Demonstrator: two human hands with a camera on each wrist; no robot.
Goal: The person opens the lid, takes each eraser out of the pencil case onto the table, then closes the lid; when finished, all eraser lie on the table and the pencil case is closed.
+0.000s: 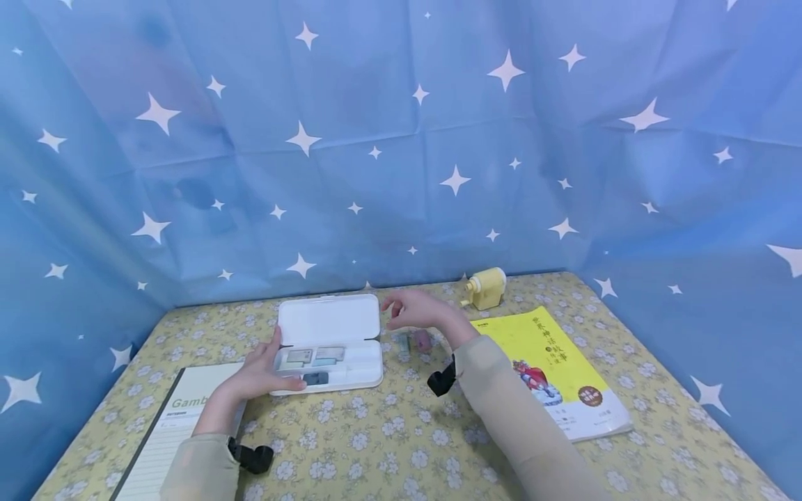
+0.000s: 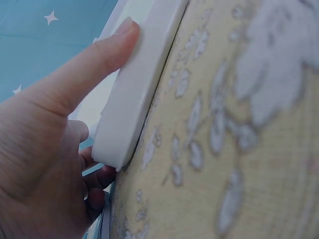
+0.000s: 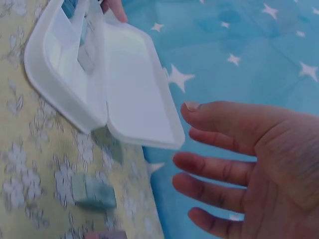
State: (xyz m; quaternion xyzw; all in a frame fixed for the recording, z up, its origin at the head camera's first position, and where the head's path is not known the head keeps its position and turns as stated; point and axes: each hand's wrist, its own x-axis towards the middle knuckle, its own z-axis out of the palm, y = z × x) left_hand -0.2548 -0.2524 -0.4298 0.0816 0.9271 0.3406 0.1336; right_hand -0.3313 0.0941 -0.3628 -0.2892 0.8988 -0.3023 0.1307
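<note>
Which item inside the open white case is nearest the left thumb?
The dark item, at the front of the case; the paler items sit farther back.

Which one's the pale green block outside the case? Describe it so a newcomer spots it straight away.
On the flowered tablecloth, find the open white case. Just past its right end in the head view, near the right hand, sit two small items. The pale green block is the left one; its neighbour is pink.
</note>
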